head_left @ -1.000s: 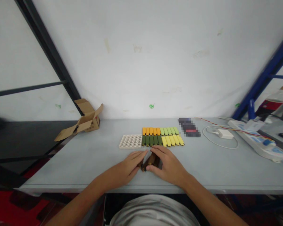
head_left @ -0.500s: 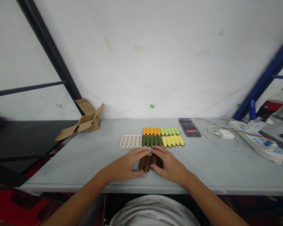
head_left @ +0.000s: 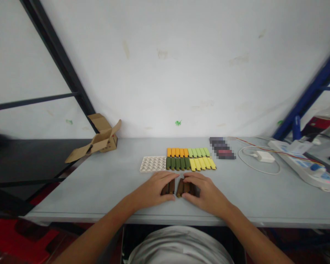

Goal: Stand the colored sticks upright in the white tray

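Slim brown cylinders (head_left: 179, 189), battery-like in shape, lie in two groups near the front of the table, with a narrow gap between them. My left hand (head_left: 156, 189) curves around the left group, thumb at its near end and fingers over the far end. Around the right group, my right hand (head_left: 202, 192) is curled the same way; its palm hides some of the pieces. Just beyond the hands are rows of similar cylinders: dark green (head_left: 178, 164), yellow (head_left: 202, 164), orange (head_left: 177, 152) and light green (head_left: 198, 152). A white tray (head_left: 153, 164) with round hollows sits left of them.
An open cardboard box (head_left: 104, 141) stands at the back left. To the right lie a blurred-out dark item (head_left: 222, 148), a white adapter (head_left: 264, 157) with a looped cable, and a power strip (head_left: 302, 167). The table's front edge (head_left: 181, 221) is close to my body.
My hands have moved apart a little, and a gap has opened between the two groups of brown cylinders. The coloured rows and the tray stay in place.
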{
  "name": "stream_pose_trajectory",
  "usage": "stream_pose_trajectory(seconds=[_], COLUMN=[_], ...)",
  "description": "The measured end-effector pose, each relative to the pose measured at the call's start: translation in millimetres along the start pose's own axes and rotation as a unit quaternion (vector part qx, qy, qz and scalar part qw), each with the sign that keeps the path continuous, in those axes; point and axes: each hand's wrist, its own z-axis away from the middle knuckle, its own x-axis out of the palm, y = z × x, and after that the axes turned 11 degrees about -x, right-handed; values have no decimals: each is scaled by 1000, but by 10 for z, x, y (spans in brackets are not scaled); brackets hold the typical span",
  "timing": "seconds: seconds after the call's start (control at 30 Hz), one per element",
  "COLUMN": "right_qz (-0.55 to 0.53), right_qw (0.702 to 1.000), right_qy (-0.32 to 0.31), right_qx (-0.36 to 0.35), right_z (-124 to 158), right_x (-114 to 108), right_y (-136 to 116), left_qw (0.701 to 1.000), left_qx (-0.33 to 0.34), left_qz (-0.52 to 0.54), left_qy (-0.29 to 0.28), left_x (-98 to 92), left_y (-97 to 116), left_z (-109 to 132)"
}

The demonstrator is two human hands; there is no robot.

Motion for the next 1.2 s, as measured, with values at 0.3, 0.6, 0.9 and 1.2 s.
stream_pose_trajectory(seconds=[0.3, 0.6, 0.9, 1.2], right_qz=[-5, -10, -18, 3], right_qw=[998, 997, 989, 995], right_qy=[-56, -78, -145, -88], right_qx=[29, -24, 39, 54], right_z=[92, 11, 140, 44], right_x=[-143, -41, -416, -245], right_y=[27, -45, -66, -19], left_qw=[996, 999, 994, 994], left_qx=[82, 44, 107, 98], left_qz=[-9, 6, -34, -46], left_qy=[-18, 16, -1, 21], left_x=[24, 85, 44, 75], left_y=[114, 39, 112, 71], left_z=[-106, -46, -116, -146])
